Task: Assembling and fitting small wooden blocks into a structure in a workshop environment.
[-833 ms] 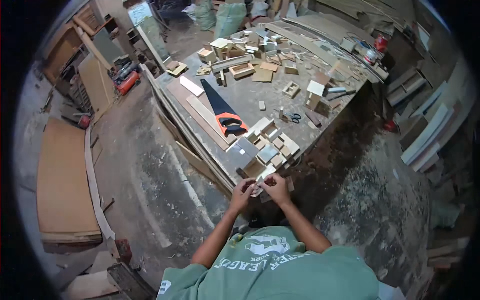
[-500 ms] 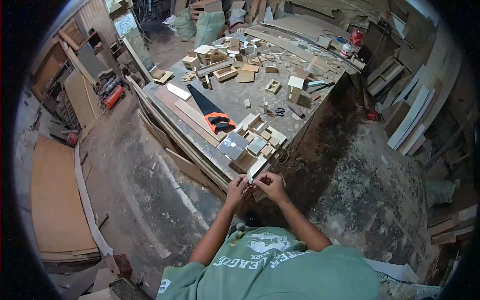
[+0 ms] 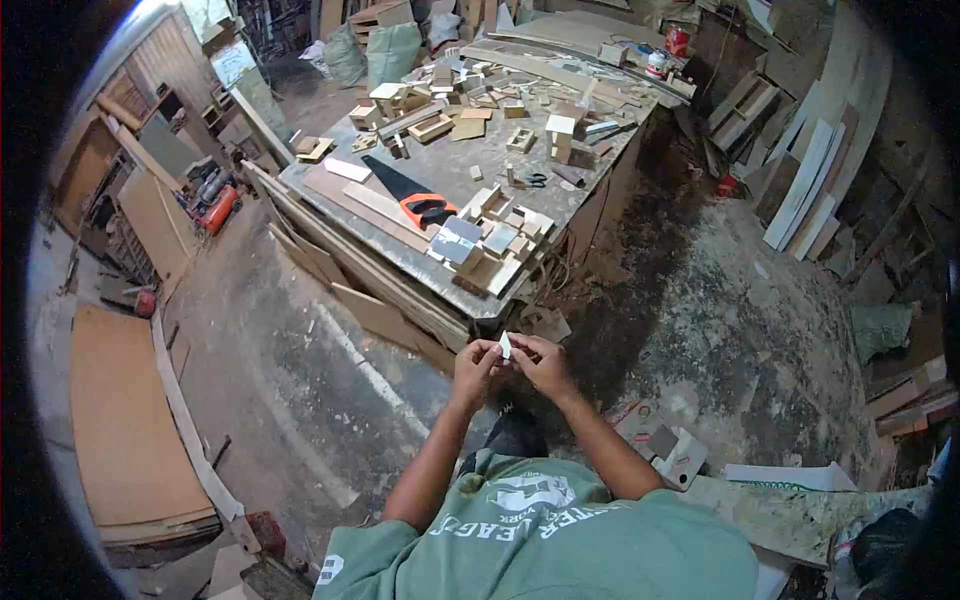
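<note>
Between my two hands is a small pale pointed piece (image 3: 505, 346), whose material I cannot make out. My left hand (image 3: 477, 370) pinches it from one side and my right hand (image 3: 542, 366) from the other, fingers closed. Both hands are just off the near corner of the workbench (image 3: 330, 185). On that corner, beyond my hands, stands a small wooden assembly of compartments (image 3: 500, 232) with a grey-topped block (image 3: 456, 243). A handsaw (image 3: 415, 200) with an orange and black handle lies left of it. Scissors (image 3: 533, 181) rest farther back.
Wood offcuts and small boxes (image 3: 432, 128) cover the bench's far part. Sheets (image 3: 350, 280) lean along its left side. A red compressor (image 3: 218, 210) stands on the floor at left, boards (image 3: 805, 190) lean at right, and a ledge with papers (image 3: 790, 478) is near my right side.
The bench now appears higher and farther from my hands, which no longer overlap its near corner. The pale piece stays pinched between both hands. More of the floor and ledge at lower right shows.
</note>
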The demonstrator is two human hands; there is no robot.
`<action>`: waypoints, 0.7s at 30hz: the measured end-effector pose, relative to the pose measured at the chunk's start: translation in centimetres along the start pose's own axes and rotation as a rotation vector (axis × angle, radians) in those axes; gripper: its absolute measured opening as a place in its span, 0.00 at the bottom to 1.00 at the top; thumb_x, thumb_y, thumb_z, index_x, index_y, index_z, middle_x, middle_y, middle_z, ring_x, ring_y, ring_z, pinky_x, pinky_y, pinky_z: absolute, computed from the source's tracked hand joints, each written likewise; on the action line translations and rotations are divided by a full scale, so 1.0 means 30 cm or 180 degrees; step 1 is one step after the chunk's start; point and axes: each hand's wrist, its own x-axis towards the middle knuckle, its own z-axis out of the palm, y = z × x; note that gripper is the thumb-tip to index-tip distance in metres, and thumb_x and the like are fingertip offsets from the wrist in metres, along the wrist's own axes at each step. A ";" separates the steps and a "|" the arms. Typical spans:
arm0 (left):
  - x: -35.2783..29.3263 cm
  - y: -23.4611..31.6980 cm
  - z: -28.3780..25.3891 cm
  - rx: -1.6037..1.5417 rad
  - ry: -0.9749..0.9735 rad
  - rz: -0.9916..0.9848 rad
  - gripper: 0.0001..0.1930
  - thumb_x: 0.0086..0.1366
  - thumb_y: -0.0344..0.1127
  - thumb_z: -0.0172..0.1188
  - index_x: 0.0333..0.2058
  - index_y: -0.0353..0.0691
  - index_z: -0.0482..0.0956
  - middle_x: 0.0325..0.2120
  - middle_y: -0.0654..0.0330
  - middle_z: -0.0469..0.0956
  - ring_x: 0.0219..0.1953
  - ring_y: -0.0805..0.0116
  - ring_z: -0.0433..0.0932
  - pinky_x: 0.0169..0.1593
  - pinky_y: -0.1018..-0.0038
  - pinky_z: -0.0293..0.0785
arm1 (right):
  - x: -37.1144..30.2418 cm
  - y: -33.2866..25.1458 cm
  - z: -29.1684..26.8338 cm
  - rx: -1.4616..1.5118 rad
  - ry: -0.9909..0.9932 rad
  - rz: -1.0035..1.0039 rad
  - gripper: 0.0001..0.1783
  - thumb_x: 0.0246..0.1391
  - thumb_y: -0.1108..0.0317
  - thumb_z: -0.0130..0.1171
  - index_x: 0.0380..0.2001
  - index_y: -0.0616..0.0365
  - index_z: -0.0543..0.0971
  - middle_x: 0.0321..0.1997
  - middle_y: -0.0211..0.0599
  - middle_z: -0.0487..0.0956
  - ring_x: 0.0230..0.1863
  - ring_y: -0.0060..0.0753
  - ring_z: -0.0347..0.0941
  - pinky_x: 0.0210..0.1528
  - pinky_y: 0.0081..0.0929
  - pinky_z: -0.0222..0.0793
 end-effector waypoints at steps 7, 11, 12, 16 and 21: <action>-0.155 -0.009 -0.185 0.0312 0.0093 0.0088 0.08 0.66 0.35 0.58 0.37 0.36 0.76 0.30 0.61 0.78 0.30 0.74 0.77 0.36 0.76 0.76 | -0.110 -0.067 0.168 0.0061 0.0041 -0.0402 0.14 0.49 0.74 0.63 0.42 0.62 0.81 0.38 0.42 0.81 0.36 0.33 0.79 0.39 0.25 0.73; -0.197 -0.013 -0.330 0.0323 0.0291 0.0123 0.08 0.66 0.35 0.57 0.37 0.35 0.75 0.30 0.60 0.77 0.32 0.72 0.77 0.40 0.72 0.78 | -0.112 -0.064 0.282 -0.0241 -0.0040 -0.0800 0.05 0.50 0.74 0.63 0.31 0.63 0.81 0.33 0.34 0.80 0.34 0.23 0.77 0.34 0.21 0.72; -0.208 -0.017 -0.380 0.0358 0.0412 0.0083 0.09 0.66 0.35 0.57 0.37 0.34 0.75 0.30 0.60 0.76 0.33 0.71 0.77 0.40 0.72 0.78 | -0.106 -0.065 0.327 -0.0217 -0.0079 -0.0851 0.05 0.50 0.74 0.63 0.31 0.63 0.81 0.33 0.34 0.80 0.34 0.23 0.77 0.34 0.21 0.72; -0.234 -0.006 -0.515 -0.0440 0.0951 -0.0055 0.11 0.67 0.36 0.54 0.41 0.34 0.73 0.32 0.58 0.75 0.33 0.68 0.77 0.45 0.65 0.79 | -0.088 0.024 0.440 0.0000 -0.0042 -0.0360 0.05 0.55 0.70 0.60 0.30 0.62 0.78 0.27 0.27 0.77 0.28 0.17 0.73 0.30 0.19 0.70; -0.303 0.006 -0.864 -0.1042 0.1282 -0.0016 0.13 0.68 0.38 0.52 0.43 0.34 0.70 0.34 0.53 0.77 0.32 0.63 0.79 0.42 0.66 0.80 | -0.007 0.056 0.657 0.0785 -0.0593 0.0937 0.11 0.61 0.65 0.53 0.30 0.61 0.77 0.27 0.28 0.78 0.27 0.17 0.73 0.28 0.19 0.70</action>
